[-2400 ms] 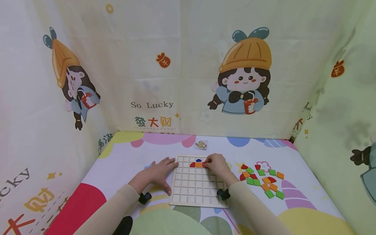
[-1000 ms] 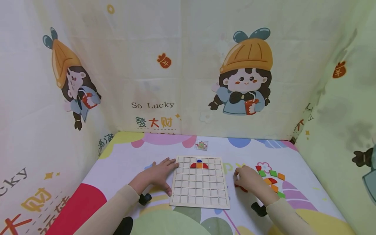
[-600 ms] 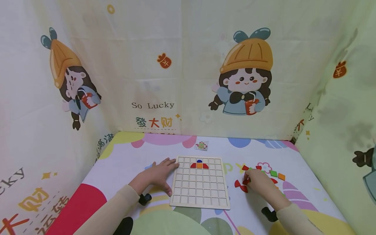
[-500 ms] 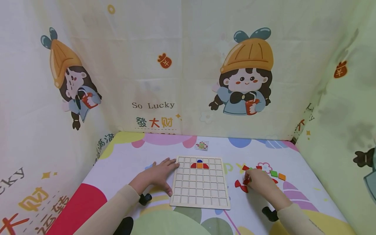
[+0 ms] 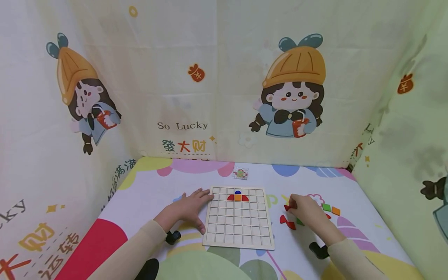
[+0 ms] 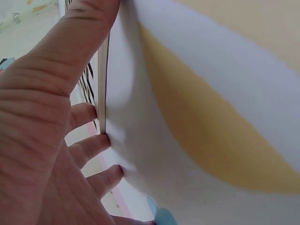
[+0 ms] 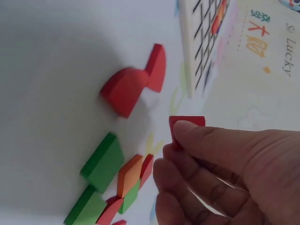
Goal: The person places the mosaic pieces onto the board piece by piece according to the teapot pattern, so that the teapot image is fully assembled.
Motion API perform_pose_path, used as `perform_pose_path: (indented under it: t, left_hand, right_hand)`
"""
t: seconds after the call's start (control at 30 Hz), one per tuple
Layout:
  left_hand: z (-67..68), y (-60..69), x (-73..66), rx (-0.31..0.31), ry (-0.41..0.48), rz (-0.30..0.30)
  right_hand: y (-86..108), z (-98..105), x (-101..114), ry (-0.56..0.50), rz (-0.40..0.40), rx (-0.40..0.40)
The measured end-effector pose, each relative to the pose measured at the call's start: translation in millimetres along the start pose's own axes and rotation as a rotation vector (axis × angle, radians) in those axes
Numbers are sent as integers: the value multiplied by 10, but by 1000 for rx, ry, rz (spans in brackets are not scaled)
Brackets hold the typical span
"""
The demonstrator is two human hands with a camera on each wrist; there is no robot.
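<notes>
My left hand [image 5: 187, 206] lies with fingers spread along the left edge of a wooden grid board [image 5: 238, 223]; in the left wrist view its thumb and fingertips [image 6: 101, 145] touch that edge. Near the board's far side sit a blue piece [image 5: 238, 192], an orange square [image 5: 238, 197] and red pieces [image 5: 245, 198] on either side of the square. To the right of the board, my right hand [image 5: 308, 212] pinches a red piece [image 7: 194, 121] between thumb and fingers. Two red quarter-round pieces [image 7: 124, 91] lie touching on the table nearby.
Green tiles [image 7: 103, 161], an orange tile [image 7: 130, 176] and more red pieces lie under and beside my right hand, partly hidden in the head view. A small pattern card [image 5: 240, 173] lies beyond the board. Printed cloth [image 5: 224, 97] hangs around the table.
My right hand has left the red piece on the board and moved right to the loose pieces. Two red pieces now lie nearer the board, and another is pinched. My left hand stays put.
</notes>
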State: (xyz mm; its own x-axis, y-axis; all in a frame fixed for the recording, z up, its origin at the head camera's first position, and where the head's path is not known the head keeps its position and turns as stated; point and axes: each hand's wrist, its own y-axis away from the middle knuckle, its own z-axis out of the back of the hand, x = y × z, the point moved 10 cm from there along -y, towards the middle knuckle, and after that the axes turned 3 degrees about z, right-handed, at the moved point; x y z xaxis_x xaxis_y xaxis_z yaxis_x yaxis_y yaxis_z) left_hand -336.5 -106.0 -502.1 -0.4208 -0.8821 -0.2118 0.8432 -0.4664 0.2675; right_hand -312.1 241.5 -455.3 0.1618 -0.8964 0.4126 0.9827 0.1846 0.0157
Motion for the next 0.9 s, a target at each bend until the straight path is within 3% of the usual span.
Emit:
perform_pose_path:
  t: [0.27, 0.6, 0.9]
  left_hand:
    - [11, 7, 11, -3, 3, 10]
    - [17, 23, 6, 5, 12, 20]
    - [1, 19, -2, 8, 24, 20]
  right_hand:
    - [-144, -110, 47, -232, -40, 29]
    - [-345, -357, 296, -349, -64, 50]
    - [-540, -564, 423, -285, -54, 19]
